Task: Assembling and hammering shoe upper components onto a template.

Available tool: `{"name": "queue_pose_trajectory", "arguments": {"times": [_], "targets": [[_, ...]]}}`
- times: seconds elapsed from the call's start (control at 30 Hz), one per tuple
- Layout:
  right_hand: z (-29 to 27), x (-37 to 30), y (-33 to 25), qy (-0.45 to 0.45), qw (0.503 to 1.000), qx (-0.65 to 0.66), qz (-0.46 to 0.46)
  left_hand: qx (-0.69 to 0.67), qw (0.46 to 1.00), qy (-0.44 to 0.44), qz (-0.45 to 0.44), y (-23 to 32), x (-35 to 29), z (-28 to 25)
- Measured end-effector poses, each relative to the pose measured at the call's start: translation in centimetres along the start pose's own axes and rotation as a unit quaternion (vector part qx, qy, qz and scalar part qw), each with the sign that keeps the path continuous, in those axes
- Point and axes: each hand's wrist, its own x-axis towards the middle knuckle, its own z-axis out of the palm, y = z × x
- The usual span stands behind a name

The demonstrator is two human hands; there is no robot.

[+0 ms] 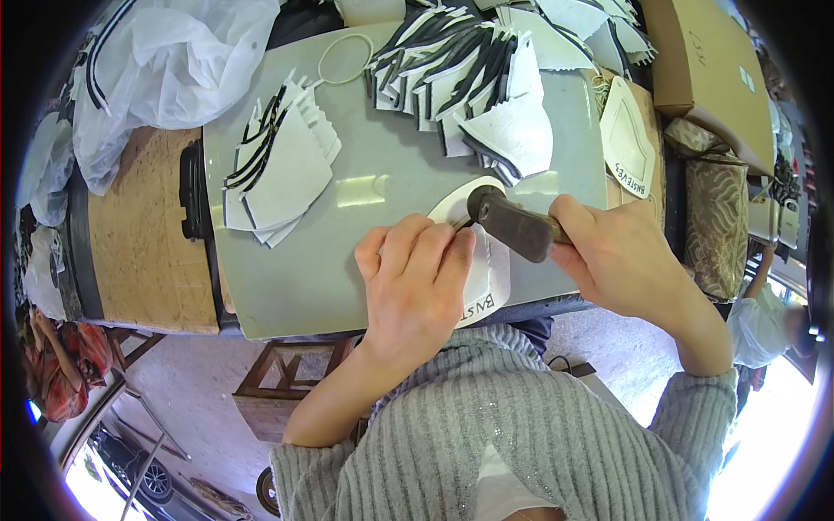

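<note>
A hammer (512,224) with a dark, worn head is in my right hand (608,252), whose fingers are closed round its handle. The head hangs over a white, curved template (480,295) with a pale piece on it, at the near edge of the grey board (287,295). My left hand (415,278) rests at the left side of that template, fingers bent together. By its fingertips shows a thin, dark metallic sliver, partly hidden under the hammer head; what the fingers hold is covered.
White cut pieces with black edging lie in a fan (460,78) at the far side and a smaller pile (282,165) at the left. Another white template (627,139) and a cardboard box (708,78) are at the right. A white plastic bag (182,69) lies far left.
</note>
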Motion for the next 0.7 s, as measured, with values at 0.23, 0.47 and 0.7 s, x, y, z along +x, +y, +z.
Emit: {"name": "queue_pose_trajectory", "arguments": {"times": [0.23,0.47,0.7], "targets": [[0.5,0.0,0.0,-0.023,1.000,0.002,0.022,-0.043,0.998,-0.002,-0.035,-0.2,-0.3,-0.7],[0.1,-0.2,-0.1,0.030,0.999,0.032,-0.004,0.020,1.000,0.006,0.004,-0.1,-0.6,-0.5],[0.0,-0.1,-0.2,-0.035,0.999,0.019,0.012,-0.016,1.000,0.003,-0.003,0.0,-0.6,-0.4]]}}
